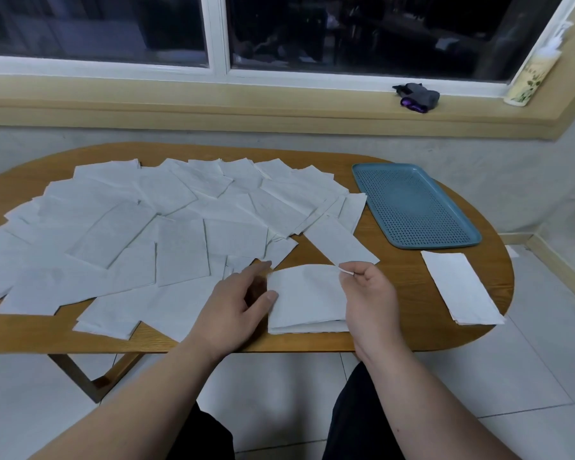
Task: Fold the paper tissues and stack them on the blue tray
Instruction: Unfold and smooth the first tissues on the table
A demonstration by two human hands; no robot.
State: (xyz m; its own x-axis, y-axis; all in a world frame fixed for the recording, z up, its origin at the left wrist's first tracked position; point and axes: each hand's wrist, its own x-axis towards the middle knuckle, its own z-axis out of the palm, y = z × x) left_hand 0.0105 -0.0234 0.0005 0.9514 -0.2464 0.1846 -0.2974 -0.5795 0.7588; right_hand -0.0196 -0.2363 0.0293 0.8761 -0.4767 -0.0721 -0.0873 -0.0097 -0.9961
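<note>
A white tissue (307,298) lies half folded at the table's near edge, its top layer arched up. My right hand (370,300) pinches the tissue's upper right corner between thumb and forefinger. My left hand (236,302) rests at the tissue's left edge, fingers relaxed, thumb touching the paper. Several flat tissues (146,227) overlap across the left and middle of the table. The blue perforated tray (412,204) sits at the far right with nothing on it. One folded tissue (462,287) lies by itself near the table's right edge.
The oval wooden table (409,307) stands under a window sill. On the sill lie a grey and purple cloth bundle (419,96) and a flowered tube (528,79). My dark-trousered knees show below the table edge, above a tiled floor.
</note>
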